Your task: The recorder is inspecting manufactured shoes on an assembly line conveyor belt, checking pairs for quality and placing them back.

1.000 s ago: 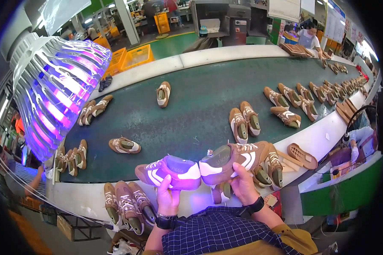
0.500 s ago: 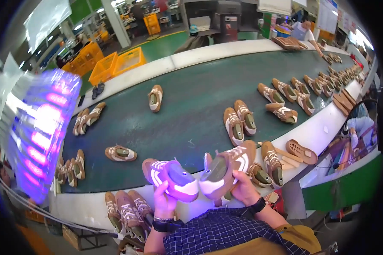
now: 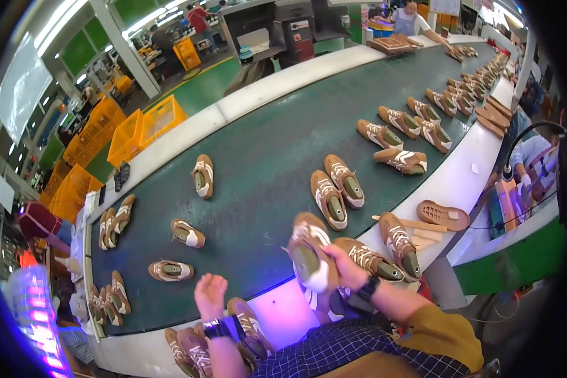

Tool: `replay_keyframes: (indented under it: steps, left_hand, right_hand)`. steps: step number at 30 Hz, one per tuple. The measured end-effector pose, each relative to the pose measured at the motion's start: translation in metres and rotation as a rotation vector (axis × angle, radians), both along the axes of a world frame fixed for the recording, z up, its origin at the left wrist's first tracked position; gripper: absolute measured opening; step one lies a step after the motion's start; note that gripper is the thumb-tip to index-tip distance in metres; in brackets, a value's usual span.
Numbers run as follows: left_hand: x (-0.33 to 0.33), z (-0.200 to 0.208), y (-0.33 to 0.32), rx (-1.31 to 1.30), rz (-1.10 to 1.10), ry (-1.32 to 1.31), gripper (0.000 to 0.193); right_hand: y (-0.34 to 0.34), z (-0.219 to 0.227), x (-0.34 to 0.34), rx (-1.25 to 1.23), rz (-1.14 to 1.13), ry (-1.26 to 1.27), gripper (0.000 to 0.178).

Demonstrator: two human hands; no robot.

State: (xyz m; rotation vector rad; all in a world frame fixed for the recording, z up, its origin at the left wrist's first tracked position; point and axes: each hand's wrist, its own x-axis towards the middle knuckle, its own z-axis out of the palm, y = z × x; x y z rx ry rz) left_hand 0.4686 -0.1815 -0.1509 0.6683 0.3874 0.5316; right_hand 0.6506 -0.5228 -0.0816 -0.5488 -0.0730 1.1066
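Observation:
My right hand [image 3: 348,266] grips a brown sneaker [image 3: 309,247] with white stripes and a white heel patch, held up over the belt's near edge and a little blurred. My left hand [image 3: 211,295] is empty, its fingers loosely bent and apart, near the belt edge. A brown sneaker [image 3: 188,234] lies on the green belt beyond it, and another sneaker [image 3: 171,271] lies close by. Under my left wrist, several sneakers [image 3: 249,321] stand on the white ledge, partly hidden by my forearm. Beside my right hand rest a laced sneaker [image 3: 366,258] and an upright one [image 3: 399,244].
The green conveyor belt [image 3: 252,170] carries more sneakers, with a long row at the far right. A tan shoe sole [image 3: 443,215] lies on the white ledge [image 3: 444,173]. Yellow crates [image 3: 160,123] stand beyond the belt. A co-worker [image 3: 409,24] reaches over its far end. A glowing purple-lit curtain [image 3: 34,321] hangs at lower left.
My left hand has let go of its sneaker and drawn back leftward. One more sneaker now lies on the belt at left. My right hand keeps its sneaker, now turned. The view has shifted.

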Motion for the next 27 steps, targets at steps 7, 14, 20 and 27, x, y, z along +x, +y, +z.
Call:
replay_keyframes:
  steps: [7, 14, 20, 27]
  left_hand:
    - [0.023, 0.010, -0.112, -0.029, -0.018, 0.310, 0.031]
    - [0.019, 0.023, -0.134, 0.040, -0.107, 0.301, 0.031]
    - [0.020, 0.028, -0.145, 0.027, -0.133, 0.295, 0.032]
    - [0.048, 0.047, -0.174, 0.071, -0.204, 0.219, 0.033]
  right_hand:
    - [0.191, 0.039, 0.178, -0.011, -0.098, -0.378, 0.047]
    - [0.151, -0.006, 0.166, -0.458, -0.112, -0.749, 0.038]
    - [-0.018, -0.050, 0.126, -1.271, -0.496, -1.195, 0.035]
    - [-0.003, -0.090, 0.157, -1.386, -0.206, -0.987, 0.057]
